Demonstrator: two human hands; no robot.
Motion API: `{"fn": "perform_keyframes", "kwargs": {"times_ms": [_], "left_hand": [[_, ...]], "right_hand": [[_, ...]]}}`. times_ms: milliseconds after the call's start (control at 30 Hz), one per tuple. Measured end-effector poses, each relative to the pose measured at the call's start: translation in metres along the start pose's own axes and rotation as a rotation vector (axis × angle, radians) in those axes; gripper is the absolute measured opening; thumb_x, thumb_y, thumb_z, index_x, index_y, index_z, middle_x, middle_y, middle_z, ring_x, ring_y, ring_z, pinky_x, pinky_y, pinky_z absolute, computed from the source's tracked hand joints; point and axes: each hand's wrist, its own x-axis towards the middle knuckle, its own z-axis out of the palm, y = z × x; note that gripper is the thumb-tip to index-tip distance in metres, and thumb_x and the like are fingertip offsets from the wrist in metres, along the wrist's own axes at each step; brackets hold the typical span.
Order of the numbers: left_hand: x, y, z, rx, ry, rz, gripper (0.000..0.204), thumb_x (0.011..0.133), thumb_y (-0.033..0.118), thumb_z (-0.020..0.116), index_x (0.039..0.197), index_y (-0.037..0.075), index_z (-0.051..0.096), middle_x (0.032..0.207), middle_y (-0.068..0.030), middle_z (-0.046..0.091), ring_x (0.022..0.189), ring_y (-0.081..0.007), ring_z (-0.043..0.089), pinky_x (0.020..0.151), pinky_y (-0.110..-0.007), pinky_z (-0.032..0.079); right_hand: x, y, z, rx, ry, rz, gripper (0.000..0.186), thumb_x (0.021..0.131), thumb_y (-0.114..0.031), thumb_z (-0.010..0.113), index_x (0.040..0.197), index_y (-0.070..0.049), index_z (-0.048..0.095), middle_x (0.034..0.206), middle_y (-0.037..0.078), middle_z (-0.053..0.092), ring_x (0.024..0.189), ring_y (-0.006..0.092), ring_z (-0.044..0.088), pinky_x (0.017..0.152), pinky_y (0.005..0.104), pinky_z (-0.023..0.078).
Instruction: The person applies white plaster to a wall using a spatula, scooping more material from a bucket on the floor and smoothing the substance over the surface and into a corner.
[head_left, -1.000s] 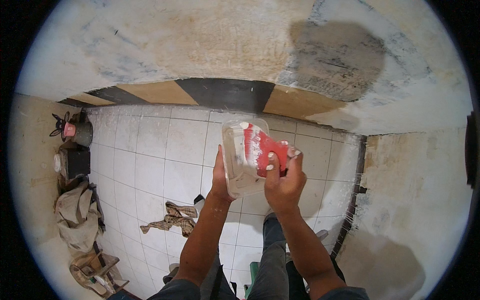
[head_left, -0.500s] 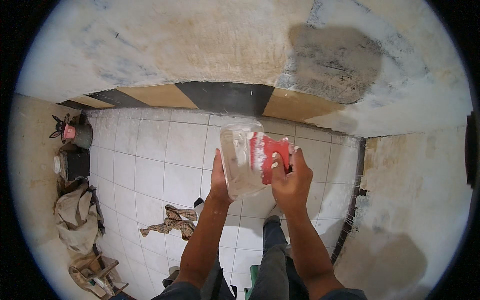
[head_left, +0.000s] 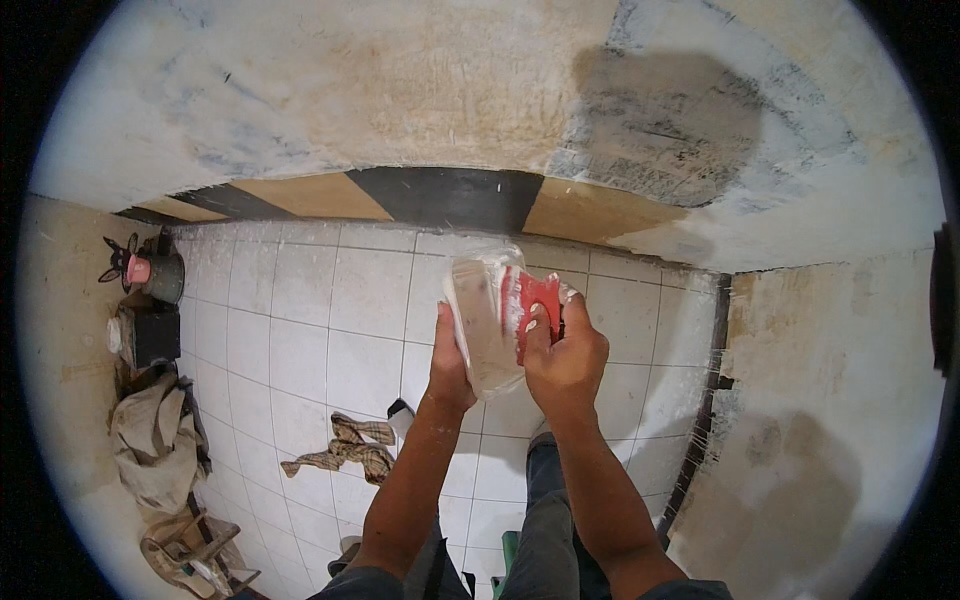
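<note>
A clear plastic tub [head_left: 478, 335], smeared inside with white paste, is gripped along its left side by my left hand [head_left: 452, 362]. My right hand [head_left: 568, 352] pinches a flat red putty scraper [head_left: 537, 308], thumb on top and fingers behind. White paste coats the scraper's left edge, which reaches into the tub at its right side. Paste also specks my right fingertips. The underside of the tub and the fingers beneath it are hidden.
Ahead rises a patchy plastered wall [head_left: 400, 90] with a black and tan band at its foot. On the tiled floor [head_left: 370, 285] lies a checked cloth [head_left: 352, 448]. Along the left wall stand a grey bucket [head_left: 165, 278], a dark box [head_left: 155, 335], a beige cloth heap [head_left: 155, 440] and a wooden stool [head_left: 200, 545].
The scraper and my right hand have shifted slightly left. The tub has tilted, its right side turning away, and my left hand has moved a little right with it.
</note>
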Motion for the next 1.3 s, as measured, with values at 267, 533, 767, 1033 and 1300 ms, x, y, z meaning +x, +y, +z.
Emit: {"fn": "perform_keyframes", "kwargs": {"times_ms": [267, 533, 767, 1033, 1300], "left_hand": [[-0.002, 0.004, 0.011, -0.033, -0.007, -0.012, 0.073, 0.098, 0.060, 0.015, 0.144, 0.006, 0.034, 0.136, -0.0171, 0.048, 0.122, -0.0300, 0.051, 0.105, -0.042, 0.042], [0.001, -0.002, 0.006, -0.057, -0.062, -0.008, 0.068, 0.099, 0.057, 0.019, 0.146, 0.009, 0.031, 0.138, -0.0139, 0.048, 0.124, -0.0265, 0.050, 0.105, -0.040, 0.043], [0.010, -0.007, 0.013, 0.100, 0.040, -0.016, 0.068, 0.100, 0.056, 0.020, 0.143, 0.006, 0.036, 0.135, -0.0161, 0.049, 0.122, -0.0285, 0.052, 0.104, -0.042, 0.043], [0.028, -0.018, 0.034, 0.015, -0.124, 0.055, 0.064, 0.101, 0.053, 0.025, 0.144, 0.006, 0.034, 0.139, -0.0142, 0.047, 0.126, -0.0289, 0.049, 0.105, -0.043, 0.042], [0.062, -0.046, 0.032, -0.036, -0.113, 0.098, 0.061, 0.100, 0.048, 0.029, 0.146, 0.008, 0.034, 0.143, -0.0122, 0.045, 0.128, -0.0300, 0.048, 0.106, -0.045, 0.041]], "right_hand": [[0.003, 0.002, -0.003, 0.057, 0.022, 0.005, 0.025, 0.086, -0.006, 0.061, 0.110, 0.001, 0.061, 0.076, 0.023, 0.065, 0.071, 0.0340, 0.069, 0.064, 0.0338, 0.053], [0.003, -0.002, -0.005, 0.102, 0.050, 0.006, 0.025, 0.085, -0.006, 0.062, 0.109, 0.003, 0.062, 0.077, 0.022, 0.066, 0.068, 0.0301, 0.069, 0.066, 0.0331, 0.052], [0.006, 0.031, -0.006, 0.215, -0.020, -0.040, 0.022, 0.088, -0.008, 0.062, 0.108, 0.002, 0.062, 0.087, 0.017, 0.068, 0.077, 0.0238, 0.069, 0.071, 0.0342, 0.054], [0.032, 0.060, -0.050, 0.847, -0.032, 0.358, 0.028, 0.094, -0.007, 0.056, 0.120, 0.002, 0.049, 0.101, 0.016, 0.066, 0.088, 0.0158, 0.064, 0.077, 0.0285, 0.053], [0.059, 0.124, -0.073, 0.942, -0.095, 0.478, 0.032, 0.094, -0.012, 0.061, 0.121, -0.003, 0.047, 0.109, 0.011, 0.063, 0.096, 0.0172, 0.063, 0.085, 0.0326, 0.053]]}}
